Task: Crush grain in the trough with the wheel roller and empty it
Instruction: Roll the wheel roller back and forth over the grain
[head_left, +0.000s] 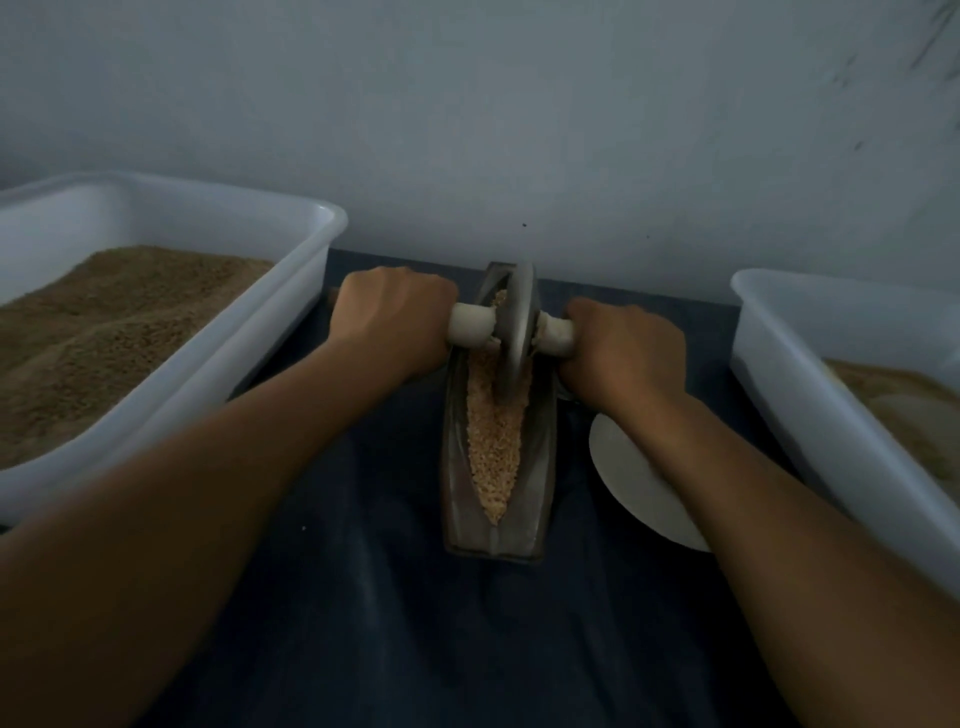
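Observation:
A narrow dark metal trough (540, 467) lies lengthwise on the dark blue table, holding pale crushed grain (496, 441). The grey wheel roller (517, 327) stands upright in the far half of the trough, its disc sunk into the grain. A pale handle runs through the wheel to both sides. My left hand (389, 322) grips the left handle end, and my right hand (618, 348) grips the right one. Both arms are stretched forward.
A white plastic tub (291, 332) with brown ground grain stands at the left. Another white tub (779, 364) with lighter grain stands at the right. A white round plate (623, 478) lies under my right forearm. A grey wall closes the back.

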